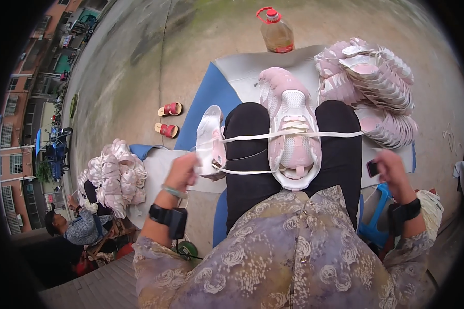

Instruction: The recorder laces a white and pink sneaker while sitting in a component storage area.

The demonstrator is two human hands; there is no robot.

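Observation:
A pink and white shoe upper lies between my thighs, toe away from me. Its white lace stretches out to both sides across my legs. A second lace strand runs left over my left thigh toward another white upper, which rests beside that thigh. My left hand is closed in a fist near this second upper; what it holds, if anything, is hidden. To the right of my right thigh, my right hand is closed, with a small dark rectangular piece showing at its fingers.
Stacked pink and white uppers rise at the right; another pile sits at the left near a seated person. A red-capped bottle stands at the far side. Red sandals lie on the ground. A blue plastic stool is at my right.

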